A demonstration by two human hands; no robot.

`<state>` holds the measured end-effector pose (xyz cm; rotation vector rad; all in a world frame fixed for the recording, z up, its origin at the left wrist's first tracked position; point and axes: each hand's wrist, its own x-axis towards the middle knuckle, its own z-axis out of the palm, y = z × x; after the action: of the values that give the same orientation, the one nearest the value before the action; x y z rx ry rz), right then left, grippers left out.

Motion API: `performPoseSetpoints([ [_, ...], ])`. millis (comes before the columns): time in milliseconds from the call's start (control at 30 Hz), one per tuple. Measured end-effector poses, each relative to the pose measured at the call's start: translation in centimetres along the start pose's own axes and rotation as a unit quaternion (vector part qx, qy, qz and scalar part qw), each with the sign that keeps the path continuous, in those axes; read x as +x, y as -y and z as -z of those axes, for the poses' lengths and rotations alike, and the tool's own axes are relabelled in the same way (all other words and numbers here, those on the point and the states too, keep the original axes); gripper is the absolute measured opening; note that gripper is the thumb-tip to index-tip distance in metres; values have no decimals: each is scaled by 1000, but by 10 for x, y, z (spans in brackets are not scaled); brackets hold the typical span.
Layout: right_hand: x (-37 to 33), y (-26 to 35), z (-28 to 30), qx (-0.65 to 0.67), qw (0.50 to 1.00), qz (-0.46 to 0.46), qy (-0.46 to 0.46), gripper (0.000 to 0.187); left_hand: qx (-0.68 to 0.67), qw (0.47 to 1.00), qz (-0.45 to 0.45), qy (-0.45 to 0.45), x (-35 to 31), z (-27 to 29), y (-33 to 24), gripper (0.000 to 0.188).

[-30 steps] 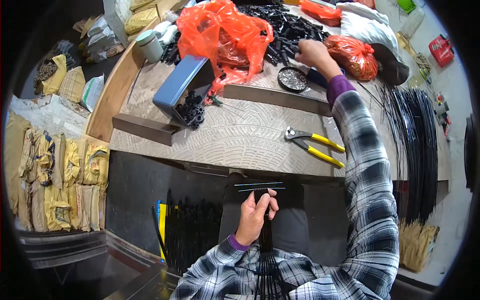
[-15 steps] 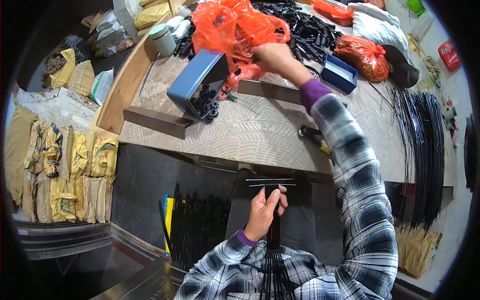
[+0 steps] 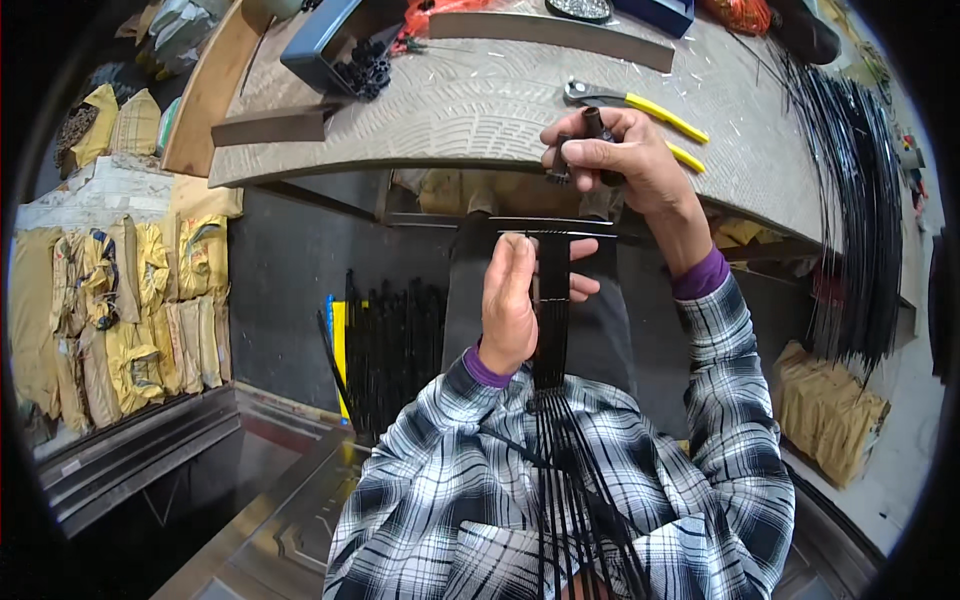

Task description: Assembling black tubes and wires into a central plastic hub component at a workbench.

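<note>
bench top point(image 3: 430, 125): grey-tan, curved rib pattern, wooden board point(image 3: 208, 95) up along left edge. Far left: blue box point(image 3: 322, 28) on its side, small black parts point(image 3: 368, 72) at its mouth, red plastic point(image 3: 455, 12) to its right. Brown bars: short bar point(image 3: 270, 128) near left, long bar point(image 3: 550, 32) across far middle. Beyond the long one: round dark dish point(image 3: 580, 17) of silvery bits, blue tray point(image 3: 660, 14) right of it. Near right: yellow-handled pliers point(image 3: 668, 119), partly hidden. Far right: red bag point(image 3: 740, 14). Right end: black rods point(image 3: 855, 190) overhanging near edge
</note>
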<state>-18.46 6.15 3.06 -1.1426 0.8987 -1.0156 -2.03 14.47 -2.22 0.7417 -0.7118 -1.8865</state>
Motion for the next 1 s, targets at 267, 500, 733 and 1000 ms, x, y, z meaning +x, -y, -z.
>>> performPoseSetpoints([
  [267,-29,-15,-5,78,997,-9,5,24,26,997,-73,-6,-26,-21,11,21],
  [500,-40,-20,-7,86,996,6,19,24,48,994,-99,20,-36,-31,16,23],
  [733,-40,-18,-11,69,997,-4,44,21,52,994,-97,25,-42,-35,16,39],
  [1000,-41,-15,-18,25,999,-11,35,23,25,995,-91,40,-42,-34,17,38],
])
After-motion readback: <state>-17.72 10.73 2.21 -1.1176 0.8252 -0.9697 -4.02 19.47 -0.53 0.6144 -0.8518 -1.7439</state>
